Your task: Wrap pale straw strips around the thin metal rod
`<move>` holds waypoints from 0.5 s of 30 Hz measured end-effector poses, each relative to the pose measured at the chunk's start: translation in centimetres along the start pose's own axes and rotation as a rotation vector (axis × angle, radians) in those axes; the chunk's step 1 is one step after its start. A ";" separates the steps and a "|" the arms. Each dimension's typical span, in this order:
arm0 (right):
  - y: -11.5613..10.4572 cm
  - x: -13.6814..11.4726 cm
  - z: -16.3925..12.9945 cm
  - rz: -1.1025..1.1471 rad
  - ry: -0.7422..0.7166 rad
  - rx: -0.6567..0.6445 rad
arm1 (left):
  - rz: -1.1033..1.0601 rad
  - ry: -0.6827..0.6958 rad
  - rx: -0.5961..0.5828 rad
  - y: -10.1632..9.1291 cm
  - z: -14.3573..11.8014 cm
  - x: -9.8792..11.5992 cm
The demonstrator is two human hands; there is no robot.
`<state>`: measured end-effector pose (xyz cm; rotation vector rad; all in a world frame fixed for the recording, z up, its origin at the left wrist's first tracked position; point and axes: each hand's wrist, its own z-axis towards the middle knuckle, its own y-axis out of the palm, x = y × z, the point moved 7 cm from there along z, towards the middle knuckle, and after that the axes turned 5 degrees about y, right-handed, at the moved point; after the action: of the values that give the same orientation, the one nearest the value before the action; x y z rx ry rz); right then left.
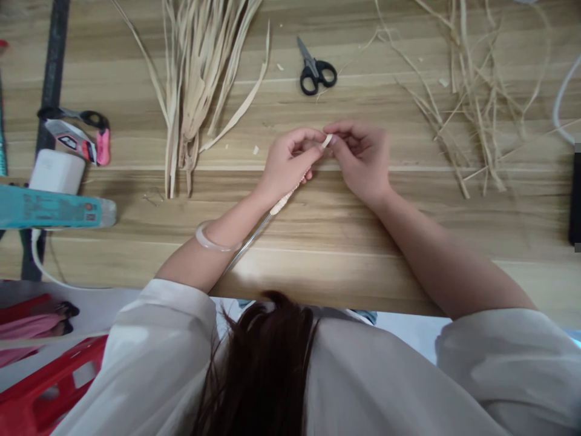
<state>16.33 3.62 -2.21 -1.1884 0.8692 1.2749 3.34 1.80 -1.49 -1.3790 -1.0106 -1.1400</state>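
Observation:
My left hand (288,163) grips a thin metal rod (247,244) whose upper part is wrapped in pale straw (285,200); the bare rod runs down past my wrist toward the table's front edge. My right hand (361,154) meets it, fingers pinching the loose end of a pale straw strip (327,140) at the top of the rod. Both hands hover just above the wooden table (318,242), fingertips touching. A pale bangle (213,241) circles my left wrist.
A bundle of flat straw strips (195,91) lies at the back left, tangled thin straw (472,103) at the back right. Black scissors (315,69) rest behind my hands. At the left lie a teal tube (54,207), a white block (57,171) and a pink-handled tool (82,133). Red stool (49,387) below left.

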 end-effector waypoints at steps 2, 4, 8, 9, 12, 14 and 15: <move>-0.1 0.1 0.1 0.004 0.008 0.013 | 0.001 -0.011 0.001 0.0 0.0 -0.1; -0.2 0.1 0.1 0.005 0.012 0.026 | -0.009 -0.012 0.000 0.0 0.0 -0.1; -0.3 -0.3 0.1 0.028 0.001 0.040 | -0.016 -0.015 -0.002 0.1 0.0 -0.1; -0.3 -0.4 0.1 0.032 -0.001 0.042 | -0.018 -0.017 -0.001 0.1 0.0 -0.1; -0.1 -0.5 0.0 0.025 0.012 0.034 | -0.029 -0.022 0.005 0.1 0.0 -0.2; -0.1 -0.6 -0.1 0.019 0.024 0.024 | -0.030 -0.027 0.007 0.1 0.1 -0.3; 0.0 -0.6 -0.1 0.019 0.030 0.016 | -0.028 -0.029 0.008 0.1 0.1 -0.3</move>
<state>16.27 3.39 -1.69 -1.1914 0.9129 1.2666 3.35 1.86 -1.79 -1.3825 -1.0572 -1.1378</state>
